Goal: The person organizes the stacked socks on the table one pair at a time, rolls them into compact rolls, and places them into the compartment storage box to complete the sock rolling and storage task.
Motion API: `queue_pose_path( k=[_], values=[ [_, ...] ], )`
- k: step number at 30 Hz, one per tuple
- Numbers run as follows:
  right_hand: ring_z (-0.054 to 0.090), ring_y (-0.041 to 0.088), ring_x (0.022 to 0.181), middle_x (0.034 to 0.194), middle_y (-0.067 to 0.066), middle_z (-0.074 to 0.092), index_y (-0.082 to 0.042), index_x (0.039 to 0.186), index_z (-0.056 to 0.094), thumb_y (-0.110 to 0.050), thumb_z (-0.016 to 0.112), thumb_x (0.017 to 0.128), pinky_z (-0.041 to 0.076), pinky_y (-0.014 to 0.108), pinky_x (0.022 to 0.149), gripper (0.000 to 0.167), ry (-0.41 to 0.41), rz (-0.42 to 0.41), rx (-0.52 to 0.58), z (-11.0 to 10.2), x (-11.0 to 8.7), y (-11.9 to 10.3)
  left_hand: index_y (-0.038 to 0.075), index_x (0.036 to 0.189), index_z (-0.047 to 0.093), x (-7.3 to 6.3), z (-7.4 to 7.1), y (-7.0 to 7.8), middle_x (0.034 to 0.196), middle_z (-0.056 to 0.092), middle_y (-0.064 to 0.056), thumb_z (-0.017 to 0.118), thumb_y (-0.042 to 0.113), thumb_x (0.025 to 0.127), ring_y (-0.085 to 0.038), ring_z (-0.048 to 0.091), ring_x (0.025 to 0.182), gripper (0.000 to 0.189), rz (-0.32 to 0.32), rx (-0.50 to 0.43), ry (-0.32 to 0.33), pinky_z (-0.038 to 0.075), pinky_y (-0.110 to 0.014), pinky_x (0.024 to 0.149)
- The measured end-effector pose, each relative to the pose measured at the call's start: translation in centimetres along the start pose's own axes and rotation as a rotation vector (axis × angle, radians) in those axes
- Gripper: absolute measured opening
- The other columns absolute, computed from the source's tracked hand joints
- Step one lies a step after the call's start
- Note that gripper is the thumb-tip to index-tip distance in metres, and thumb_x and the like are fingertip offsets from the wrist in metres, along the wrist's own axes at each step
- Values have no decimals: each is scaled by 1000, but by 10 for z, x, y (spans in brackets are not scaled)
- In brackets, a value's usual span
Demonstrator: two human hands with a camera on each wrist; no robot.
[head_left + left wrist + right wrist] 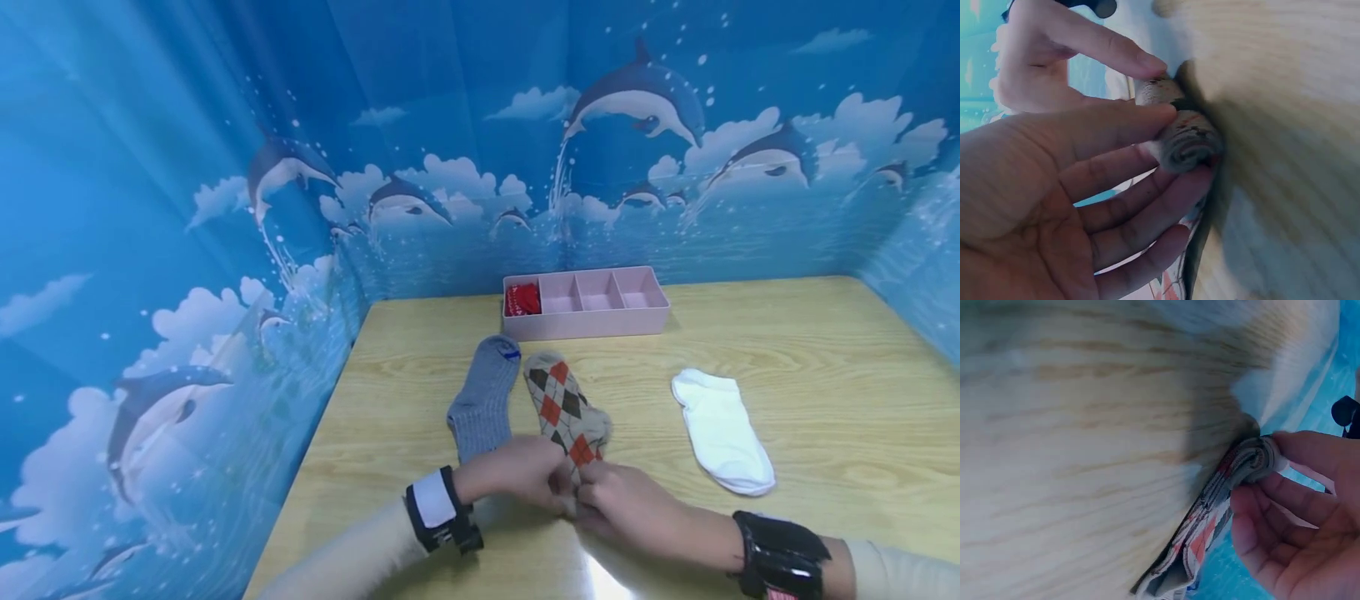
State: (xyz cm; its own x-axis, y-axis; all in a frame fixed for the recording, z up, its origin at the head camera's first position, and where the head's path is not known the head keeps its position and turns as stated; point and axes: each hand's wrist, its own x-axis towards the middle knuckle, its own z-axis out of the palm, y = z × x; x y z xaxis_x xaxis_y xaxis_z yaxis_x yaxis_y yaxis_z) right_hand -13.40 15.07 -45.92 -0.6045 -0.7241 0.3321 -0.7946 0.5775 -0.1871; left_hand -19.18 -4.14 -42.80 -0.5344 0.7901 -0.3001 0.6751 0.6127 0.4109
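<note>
An argyle sock [558, 398], beige with orange and dark diamonds, lies on the table with its near end curled into a roll. My left hand [521, 472] pinches one end of that roll between thumb and fingers. On the other end, my right hand [633, 508] pinches with its thumb and fingertips. The spiral of rolled fabric [1188, 147] shows in the left wrist view, and the flat part of the argyle sock [1194, 540] trails away in the right wrist view. A grey ribbed sock [483, 396] lies just left, partly hidden by my left hand.
A pink box [592, 325] with several compartments stands at the back of the table, a red rolled cloth [522, 300] in its leftmost compartment. White socks [723, 433] lie flat at the right. A blue dolphin-print curtain [450, 150] hangs behind and to the left.
</note>
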Motion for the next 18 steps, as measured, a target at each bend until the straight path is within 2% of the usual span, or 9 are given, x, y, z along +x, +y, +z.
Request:
queue_pose_path(
  k=[4, 8, 11, 14, 18],
  values=[
    [43, -6, 67, 77, -12, 55, -19, 74, 68, -16, 77, 87, 42, 15, 57, 17, -83, 85, 154, -4, 6, 4, 20, 84, 77, 2, -4, 1, 70, 66, 14, 81, 23, 86, 0, 55, 60, 5, -44, 20, -12, 45, -15, 58],
    [44, -6, 64, 75, -13, 55, -16, 74, 66, -11, 71, 91, 44, 17, 57, 18, -170, 165, 299, -8, 12, 11, 21, 87, 73, 4, -5, 5, 77, 65, 13, 84, 18, 81, -1, 55, 67, 13, -116, 57, 21, 45, -16, 64],
    [45, -6, 60, 69, -13, 57, -14, 72, 65, -7, 69, 91, 45, 17, 55, 21, -219, 220, 377, -9, 15, 14, 21, 83, 71, 4, -6, 7, 75, 63, 12, 85, 16, 79, -1, 54, 67, 15, -145, 77, 47, 44, -16, 64],
    [46, -6, 58, 66, -12, 58, -14, 72, 66, -7, 69, 91, 46, 18, 55, 21, -230, 265, 401, -9, 17, 16, 21, 78, 74, 3, -6, 8, 69, 65, 13, 85, 19, 81, -2, 53, 62, 11, -144, 105, 62, 43, -16, 59],
    [48, -4, 61, 71, -11, 58, -12, 84, 64, -8, 68, 92, 46, 19, 56, 11, -192, 283, 366, -6, 17, 16, 22, 80, 78, 3, -5, 8, 68, 67, 13, 82, 21, 85, 0, 52, 59, 7, -120, 150, 100, 42, -14, 57]
  ],
)
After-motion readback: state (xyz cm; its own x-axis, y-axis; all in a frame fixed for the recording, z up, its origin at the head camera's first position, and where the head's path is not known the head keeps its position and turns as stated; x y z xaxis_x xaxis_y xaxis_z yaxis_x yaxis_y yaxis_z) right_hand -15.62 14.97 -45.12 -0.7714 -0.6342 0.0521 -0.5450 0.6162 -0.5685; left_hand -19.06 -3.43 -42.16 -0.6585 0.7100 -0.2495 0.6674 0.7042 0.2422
